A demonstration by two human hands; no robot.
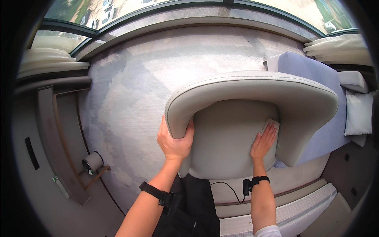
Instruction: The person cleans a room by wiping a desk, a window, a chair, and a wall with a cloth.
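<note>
Right in front of me stands an armchair (251, 80) in light grey leather or leather-like cover, with a stitched seam along its curved back. My left hand (175, 139) grips the front end of its left armrest, thumb on the inner side and fingers around the outside. On the right part of the seat (228, 142), close to the inner side of the right armrest, my right hand (263, 141) lies flat. Under its fingers is a pale cloth (269, 121), pressed against the seat; most of the cloth is covered by the hand.
Patterned carpet (127, 97) surrounds the chair. A blue-grey upholstered piece (308, 68) stands behind it at right, near a white pillow (359, 114). To the left are a wall desk (63, 142) and a waste bin (92, 163). A white mattress (290, 216) lies behind right.
</note>
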